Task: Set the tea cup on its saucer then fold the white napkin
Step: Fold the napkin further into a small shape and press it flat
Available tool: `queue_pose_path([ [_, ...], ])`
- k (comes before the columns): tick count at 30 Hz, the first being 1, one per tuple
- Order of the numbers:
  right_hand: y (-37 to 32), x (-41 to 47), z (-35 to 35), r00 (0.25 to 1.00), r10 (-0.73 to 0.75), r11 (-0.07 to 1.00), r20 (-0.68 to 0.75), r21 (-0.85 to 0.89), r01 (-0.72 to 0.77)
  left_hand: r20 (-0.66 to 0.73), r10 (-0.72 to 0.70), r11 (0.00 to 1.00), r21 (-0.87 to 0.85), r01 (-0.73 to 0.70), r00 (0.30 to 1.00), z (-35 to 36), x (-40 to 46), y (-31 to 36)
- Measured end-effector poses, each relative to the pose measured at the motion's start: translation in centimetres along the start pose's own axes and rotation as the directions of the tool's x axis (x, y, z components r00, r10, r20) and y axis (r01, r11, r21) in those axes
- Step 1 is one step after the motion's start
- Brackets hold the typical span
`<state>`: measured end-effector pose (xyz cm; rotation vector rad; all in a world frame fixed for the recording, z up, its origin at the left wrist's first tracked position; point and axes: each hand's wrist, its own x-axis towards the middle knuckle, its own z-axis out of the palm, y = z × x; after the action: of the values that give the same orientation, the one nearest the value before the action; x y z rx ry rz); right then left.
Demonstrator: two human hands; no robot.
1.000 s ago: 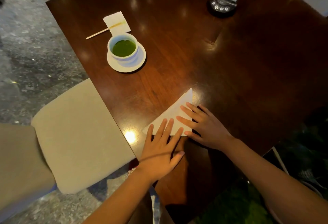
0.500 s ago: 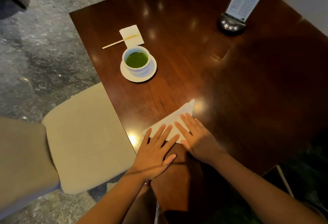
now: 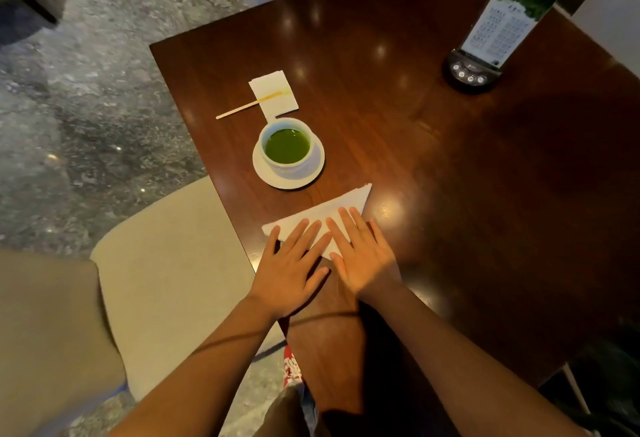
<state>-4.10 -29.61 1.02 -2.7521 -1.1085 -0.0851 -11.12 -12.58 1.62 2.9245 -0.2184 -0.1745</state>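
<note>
The white napkin (image 3: 317,217) lies folded into a triangle near the tabletop (image 3: 433,159) edge, my left hand (image 3: 289,270) and right hand (image 3: 363,260) flat on it, fingers (image 3: 304,234) spread, gripping nothing. Over the last second my hands have drawn together, pressing the crease. The tea cup (image 3: 286,146) sits on its saucer (image 3: 313,173) just beyond, so I judge little remains.

Dark wood table (image 3: 450,166) carries saucer (image 3: 313,168), folded napkin (image 3: 332,208), stick (image 3: 239,110), menu stand (image 3: 472,73).

menu stand (image 3: 504,24) print too small to read, top cropped
</note>
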Motion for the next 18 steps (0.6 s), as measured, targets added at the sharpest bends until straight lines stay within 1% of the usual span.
queue_pose_path([
  [5,0.2,1.8,-0.4,0.999,0.025,0.999,0.026,-0.022,-0.024,0.003,0.007,1.000,-0.003,-0.007,1.000,-0.7,1.5,-1.2],
  [9,0.6,2.3,-0.4,0.999,-0.002,1.000,0.037,-0.009,0.002,0.017,-0.001,1.000,-0.002,0.001,1.000,-0.9,1.7,-1.1],
  [10,0.7,2.3,-0.2,1.000,-0.009,1.000,0.019,-0.009,0.010,0.021,-0.005,1.000,-0.004,0.005,1.000,-0.9,1.6,-1.0],
  [13,0.4,2.2,-0.3,0.999,-0.005,1.000,0.042,-0.013,0.006,0.032,-0.026,1.000,-0.010,0.026,0.999,-0.7,1.5,-0.9],
  [14,0.3,2.1,-0.1,1.000,-0.010,1.000,0.027,-0.025,0.011,0.032,-0.030,0.999,-0.011,0.030,0.999,-0.7,1.5,-0.9],
  [17,0.1,2.1,-0.2,0.999,-0.016,1.000,0.038,-0.012,0.016,0.037,-0.042,0.999,-0.013,0.043,0.998,-0.8,1.1,-0.9],
  [18,0.1,2.0,0.0,1.000,-0.026,1.000,0.009,-0.018,0.026,0.034,-0.038,0.999,-0.005,0.039,0.999,-0.8,0.9,-0.9],
])
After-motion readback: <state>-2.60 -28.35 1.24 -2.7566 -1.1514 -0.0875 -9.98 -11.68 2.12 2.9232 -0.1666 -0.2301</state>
